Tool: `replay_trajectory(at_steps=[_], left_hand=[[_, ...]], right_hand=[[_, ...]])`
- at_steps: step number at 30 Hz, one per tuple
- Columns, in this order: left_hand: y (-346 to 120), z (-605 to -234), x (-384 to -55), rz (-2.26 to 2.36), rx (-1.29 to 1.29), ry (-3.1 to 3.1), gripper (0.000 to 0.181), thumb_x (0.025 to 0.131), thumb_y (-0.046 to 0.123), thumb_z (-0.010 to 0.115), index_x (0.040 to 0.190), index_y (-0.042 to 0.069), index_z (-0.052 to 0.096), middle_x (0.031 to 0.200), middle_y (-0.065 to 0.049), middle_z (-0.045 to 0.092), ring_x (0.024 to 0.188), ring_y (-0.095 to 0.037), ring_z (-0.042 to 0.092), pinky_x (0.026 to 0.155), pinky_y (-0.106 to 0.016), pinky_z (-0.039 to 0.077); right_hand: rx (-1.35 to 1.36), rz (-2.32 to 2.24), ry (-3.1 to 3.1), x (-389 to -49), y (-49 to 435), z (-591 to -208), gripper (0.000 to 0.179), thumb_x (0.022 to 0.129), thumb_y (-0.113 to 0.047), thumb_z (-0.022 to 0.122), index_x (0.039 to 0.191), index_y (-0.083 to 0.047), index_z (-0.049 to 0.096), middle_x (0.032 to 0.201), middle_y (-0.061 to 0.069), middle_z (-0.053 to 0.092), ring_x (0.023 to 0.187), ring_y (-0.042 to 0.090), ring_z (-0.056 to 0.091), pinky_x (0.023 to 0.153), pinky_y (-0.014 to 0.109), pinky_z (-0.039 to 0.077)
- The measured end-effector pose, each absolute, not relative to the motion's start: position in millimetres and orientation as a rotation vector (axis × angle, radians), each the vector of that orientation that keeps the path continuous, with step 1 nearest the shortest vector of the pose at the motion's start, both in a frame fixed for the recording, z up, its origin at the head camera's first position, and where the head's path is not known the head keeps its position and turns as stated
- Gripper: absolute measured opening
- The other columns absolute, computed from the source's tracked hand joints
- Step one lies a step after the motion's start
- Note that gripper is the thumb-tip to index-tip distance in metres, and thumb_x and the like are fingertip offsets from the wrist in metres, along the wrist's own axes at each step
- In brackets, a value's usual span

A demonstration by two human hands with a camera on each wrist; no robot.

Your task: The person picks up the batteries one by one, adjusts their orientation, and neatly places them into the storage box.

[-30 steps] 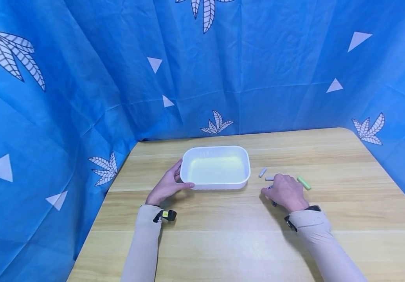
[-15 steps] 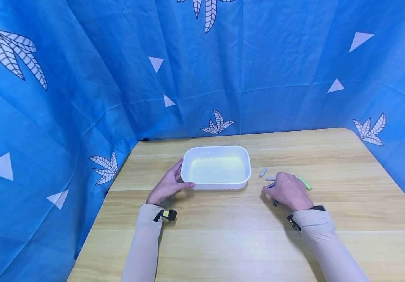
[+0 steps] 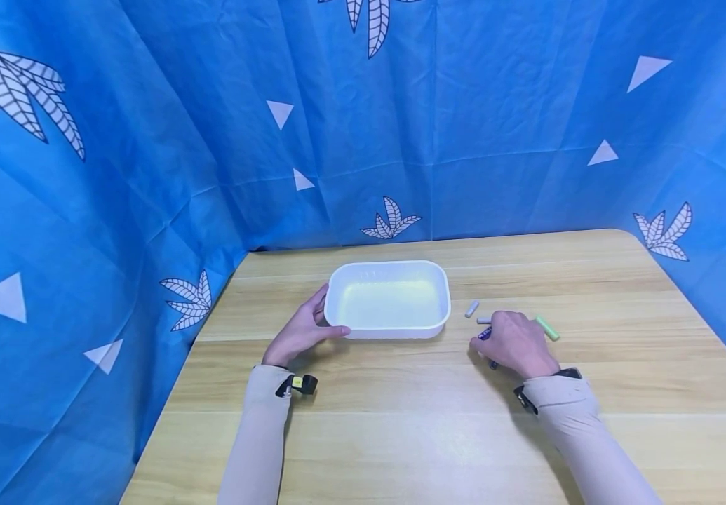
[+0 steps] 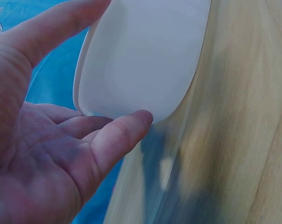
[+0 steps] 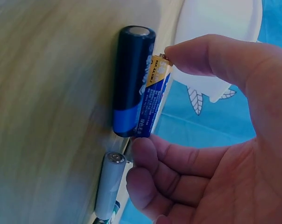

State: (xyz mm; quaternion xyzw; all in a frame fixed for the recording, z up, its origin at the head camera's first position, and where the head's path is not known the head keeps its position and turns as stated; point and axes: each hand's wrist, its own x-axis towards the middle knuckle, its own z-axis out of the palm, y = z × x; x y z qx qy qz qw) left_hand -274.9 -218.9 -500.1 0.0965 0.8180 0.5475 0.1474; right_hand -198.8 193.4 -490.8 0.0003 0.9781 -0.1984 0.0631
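Observation:
My left hand (image 3: pixel 304 332) holds the left end of a white plastic tray (image 3: pixel 388 332), its thumb along the near rim. In the left wrist view its fingers (image 4: pixel 124 137) touch the tray's rounded end. At the tray's right, my right hand (image 3: pixel 517 342) pinches a blue-and-yellow battery (image 5: pixel 153 93) by its two ends, between thumb and fingertips. A thicker black battery with a blue end (image 5: pixel 131 79) lies beside it on the table. Just beyond this hand is a green battery (image 3: pixel 547 328), partly hidden by the knuckles in the head view.
Two small pale grey batteries, one slanted (image 3: pixel 472 309) and one lying crosswise (image 3: pixel 484 320), sit between the tray and the right hand. All rest on a wood-grain table (image 3: pixel 400 421). A blue patterned curtain (image 3: pixel 350 126) hangs along its back and left.
My right hand has shifted slightly right, and more of the blue battery shows at its fingertips. The left hand and tray stay in place.

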Motion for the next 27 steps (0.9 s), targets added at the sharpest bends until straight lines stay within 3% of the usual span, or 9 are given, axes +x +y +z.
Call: replay_trajectory(at_steps=[9, 27], left_hand=[[-219.4, -501.1, -276.1, 1.574, 0.283, 2.348, 0.12, 0.072, 0.037, 0.096, 0.166, 0.033, 0.02, 0.168, 0.004, 0.038, 0.15, -0.025, 0.046, 0.125, -0.049, 0.038], [-219.4, -500.3, -277.0, 1.58, 0.269, 2.325, 0.125, 0.07, 0.037, 0.096, 0.167, 0.03, 0.017, 0.171, 0.002, 0.031, 0.152, -0.025, 0.043, 0.122, -0.044, 0.041]], right_hand=[[0.011, -0.523, 2.986, -195.4, 188.1, -487.9, 0.049, 0.086, -0.051, 0.075, 0.061, -0.015, 0.053, 0.066, 0.007, 0.053, 0.062, 0.022, 0.05, 0.048, 0.032, 0.038], [-0.071, -0.575, 3.044, -198.0, 193.2, -484.1, 0.043, 0.086, -0.045, 0.074, 0.063, -0.015, 0.056, 0.065, 0.005, 0.056, 0.056, 0.019, 0.051, 0.047, 0.03, 0.039]])
